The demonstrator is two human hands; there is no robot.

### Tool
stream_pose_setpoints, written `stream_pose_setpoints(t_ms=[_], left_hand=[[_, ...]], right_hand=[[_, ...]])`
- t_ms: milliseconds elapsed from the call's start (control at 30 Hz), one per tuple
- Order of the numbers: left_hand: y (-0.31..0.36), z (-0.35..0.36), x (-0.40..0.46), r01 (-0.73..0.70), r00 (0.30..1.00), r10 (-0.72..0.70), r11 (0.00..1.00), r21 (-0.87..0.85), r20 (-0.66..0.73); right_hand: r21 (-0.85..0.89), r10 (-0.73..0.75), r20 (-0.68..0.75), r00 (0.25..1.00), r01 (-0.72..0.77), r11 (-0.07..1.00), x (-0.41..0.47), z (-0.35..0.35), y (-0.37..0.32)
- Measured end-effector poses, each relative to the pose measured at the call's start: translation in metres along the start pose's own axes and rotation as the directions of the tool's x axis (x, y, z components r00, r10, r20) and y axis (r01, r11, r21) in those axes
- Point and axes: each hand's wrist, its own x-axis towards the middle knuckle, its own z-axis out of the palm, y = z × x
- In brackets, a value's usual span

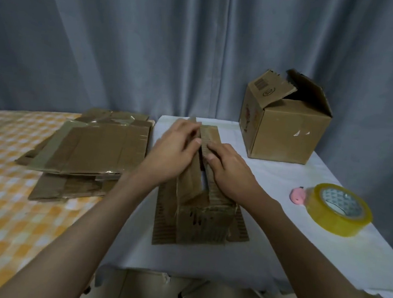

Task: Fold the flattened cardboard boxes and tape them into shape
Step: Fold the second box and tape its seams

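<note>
A half-formed cardboard box (pixel 200 211) is lying on the white-clothed table (pixel 266 239), and both hands are working its top flaps. The left hand (pixel 174 152) is pressing the left flap down with relaxed fingers, while the right hand (pixel 230 173) is resting flat on the right flap (a narrow gap is showing between the flaps). Left of the box a stack of flattened boxes (pixel 94 153) is sitting; right of it a tape roll (pixel 338 209) is lying, and behind-right an assembled box (pixel 284 123) is standing with flaps up
</note>
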Motion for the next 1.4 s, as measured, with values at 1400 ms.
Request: stream_pose_setpoints(t_ms=[1400], left_hand=[[0.007, 0.004, -0.032, -0.140, 0.884, 0.126, 0.990, -0.003, 0.451]], right_hand=[[-0.112, 0.446, -0.178, 0.877, -0.468, 0.876, -0.027, -0.104, 0.105]])
